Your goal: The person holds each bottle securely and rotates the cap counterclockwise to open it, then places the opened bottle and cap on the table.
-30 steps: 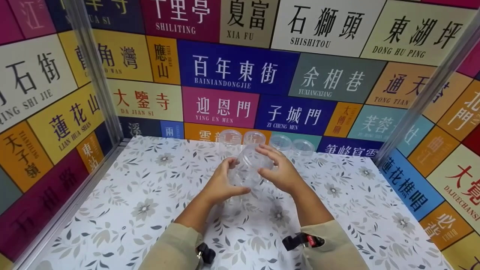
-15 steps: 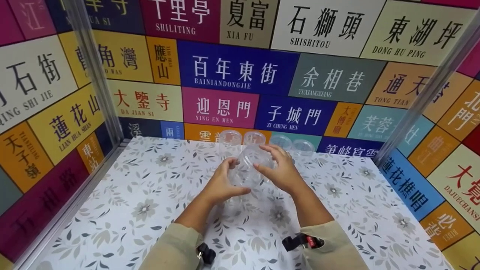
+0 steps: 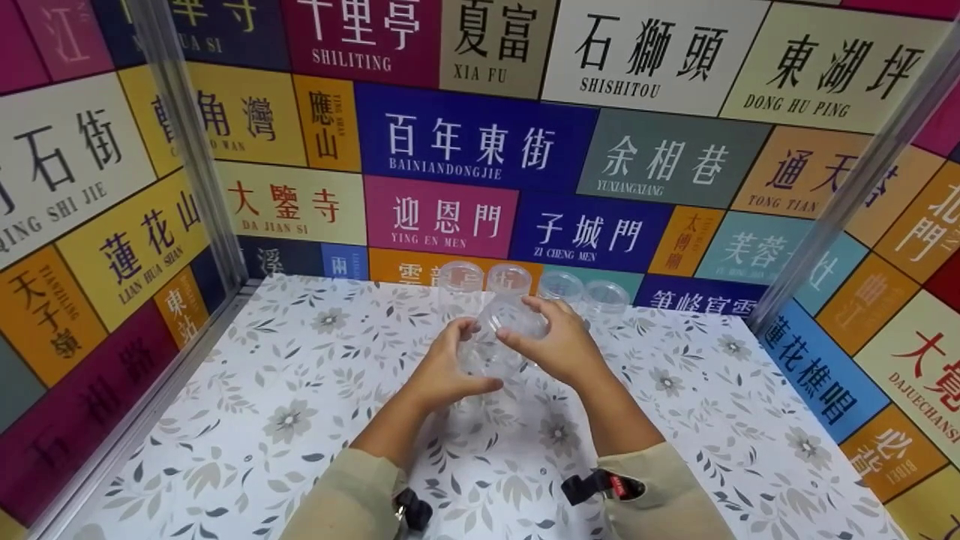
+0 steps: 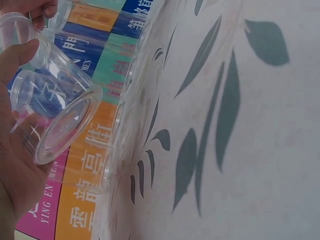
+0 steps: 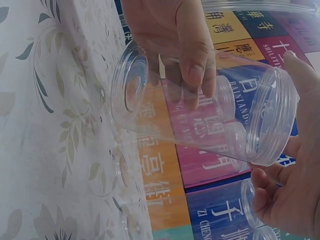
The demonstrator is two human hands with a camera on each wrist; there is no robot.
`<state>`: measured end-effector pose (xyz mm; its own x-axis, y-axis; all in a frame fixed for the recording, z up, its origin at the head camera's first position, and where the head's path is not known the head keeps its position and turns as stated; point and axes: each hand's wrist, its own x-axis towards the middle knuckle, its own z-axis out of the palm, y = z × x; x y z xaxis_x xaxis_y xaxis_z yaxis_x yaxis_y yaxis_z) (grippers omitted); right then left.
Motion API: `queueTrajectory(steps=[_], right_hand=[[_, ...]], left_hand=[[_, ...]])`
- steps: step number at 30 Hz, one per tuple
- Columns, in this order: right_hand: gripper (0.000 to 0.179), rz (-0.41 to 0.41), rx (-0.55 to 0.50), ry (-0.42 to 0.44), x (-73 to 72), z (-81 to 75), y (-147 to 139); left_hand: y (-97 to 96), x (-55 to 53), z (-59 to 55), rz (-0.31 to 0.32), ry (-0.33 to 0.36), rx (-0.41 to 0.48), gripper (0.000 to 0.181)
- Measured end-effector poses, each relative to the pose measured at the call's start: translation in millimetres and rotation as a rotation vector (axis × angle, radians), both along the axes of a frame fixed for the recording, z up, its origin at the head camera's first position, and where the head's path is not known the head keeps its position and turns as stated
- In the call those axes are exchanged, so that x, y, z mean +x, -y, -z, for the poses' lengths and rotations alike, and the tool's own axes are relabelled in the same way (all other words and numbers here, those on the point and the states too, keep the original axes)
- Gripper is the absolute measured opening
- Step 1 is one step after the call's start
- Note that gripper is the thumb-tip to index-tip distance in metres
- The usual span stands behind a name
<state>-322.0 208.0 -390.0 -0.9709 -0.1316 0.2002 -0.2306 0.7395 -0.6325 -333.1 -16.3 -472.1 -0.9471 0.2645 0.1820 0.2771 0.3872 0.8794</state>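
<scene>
A clear plastic jar (image 3: 491, 352) is held tilted above the table between both hands. My left hand (image 3: 444, 369) grips its body from the left, with the thumb along the near side. In the right wrist view, the left fingers (image 5: 197, 65) lie against the jar wall near the base. My right hand (image 3: 561, 343) holds the ridged top end (image 5: 272, 120) between thumb and fingers. The left wrist view shows the round base (image 4: 70, 127) facing the table and the left palm (image 4: 22, 160) beside it. Through the transparent wall nothing shows inside the jar.
Several similar clear jars stand in a row at the table's back edge, among them a left one (image 3: 460, 279) and a right one (image 3: 606, 297). The table (image 3: 285, 480) has a leaf-patterned cover. Sign-printed walls (image 3: 472, 135) enclose it, with metal posts (image 3: 202, 150) at the corners.
My right hand has turned around the jar's top, its thumb shifting left across the rim and its fingers drawing nearer. The left hand and jar body stay nearly in place.
</scene>
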Motion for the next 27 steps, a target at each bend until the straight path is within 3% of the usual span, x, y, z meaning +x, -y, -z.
queueTrajectory(steps=[11,27], right_hand=[[0.083,-0.05,-0.098,-0.003,0.9,0.7,-1.3],[0.086,-0.084,-0.301,-0.043,1.1,0.2,-20.4]], left_hand=[[1.2,-0.7,0.6,-0.004,0.023,-0.003,0.111],[14.6,-2.6,2.6,-0.044,0.009,0.073,0.109]])
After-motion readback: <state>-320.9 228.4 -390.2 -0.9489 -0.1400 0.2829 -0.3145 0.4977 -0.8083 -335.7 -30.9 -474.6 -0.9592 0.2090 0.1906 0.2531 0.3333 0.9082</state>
